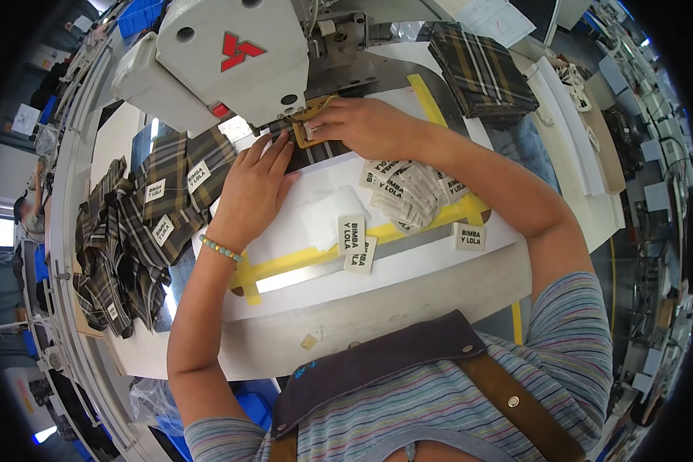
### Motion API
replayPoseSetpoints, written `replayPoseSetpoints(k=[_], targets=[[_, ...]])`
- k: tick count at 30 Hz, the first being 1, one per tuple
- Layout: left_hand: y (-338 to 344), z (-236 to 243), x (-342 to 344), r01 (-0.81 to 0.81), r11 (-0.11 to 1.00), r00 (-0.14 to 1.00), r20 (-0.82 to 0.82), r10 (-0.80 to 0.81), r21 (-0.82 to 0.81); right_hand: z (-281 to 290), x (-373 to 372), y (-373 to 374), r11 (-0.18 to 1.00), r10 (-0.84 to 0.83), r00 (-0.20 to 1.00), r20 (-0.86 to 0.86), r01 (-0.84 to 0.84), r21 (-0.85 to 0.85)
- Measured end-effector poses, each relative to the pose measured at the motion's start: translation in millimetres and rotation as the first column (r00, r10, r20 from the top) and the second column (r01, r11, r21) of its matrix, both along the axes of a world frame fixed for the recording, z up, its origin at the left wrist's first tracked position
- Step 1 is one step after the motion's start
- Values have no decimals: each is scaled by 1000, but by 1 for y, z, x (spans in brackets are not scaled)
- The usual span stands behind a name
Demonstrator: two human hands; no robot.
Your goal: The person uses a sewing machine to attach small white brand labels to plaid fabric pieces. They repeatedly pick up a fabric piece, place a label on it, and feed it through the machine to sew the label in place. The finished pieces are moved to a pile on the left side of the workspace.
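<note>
Finished pile: at 9 o'clock of the table we saw a heap of plaid fabric pieces [123, 246], dark with cream stripes, several already carrying a sewn cream label.
Sewing machine: the white machine head [223, 61] stood at 12 o'clock, above both hands.
Left hand: our left hand [256, 185] lay flat with the fingers stretched out and together, pointing to 1 o'clock. It gripped nothing; the fingertips only pressed down on the plaid piece. A beaded bracelet [222, 248] was on the wrist.
Plaid piece: the piece in work [319, 154] lay under the machine head, just at 12 o'clock of the centre, between the two hands and touched by both.
Brown template: a small brown plate [309, 123] sat on the plaid piece near the needle, partly hidden by the right hand.
Right hand: our right hand [369, 127] came from 3 o'clock, the fingers curled and closed down over the brown template and the fabric. We could not tell if it pinched something or only pressed.
Loose labels: a pile of cream labels [408, 192] lay just at 6 o'clock of the right hand, with a few single ones near it on the yellow tape [300, 260].
Waiting stack: a folded stack of plaid fabric [481, 73] rested at 1 o'clock, well apart from the hands.
</note>
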State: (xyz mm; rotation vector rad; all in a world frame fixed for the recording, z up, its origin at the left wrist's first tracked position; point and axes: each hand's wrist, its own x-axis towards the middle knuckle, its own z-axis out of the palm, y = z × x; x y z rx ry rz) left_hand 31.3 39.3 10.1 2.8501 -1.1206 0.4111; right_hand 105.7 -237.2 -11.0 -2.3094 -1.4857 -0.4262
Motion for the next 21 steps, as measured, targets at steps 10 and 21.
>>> replayPoseSetpoints(k=[10,21], targets=[[2,5,2,-11,999,998,-67,9,-30,2,5,3,1000,19,1000,-1,-19,1],[12,2,16,-47,991,986,-164,26,-126,6,19,2,996,-71,996,-48,68,-62]])
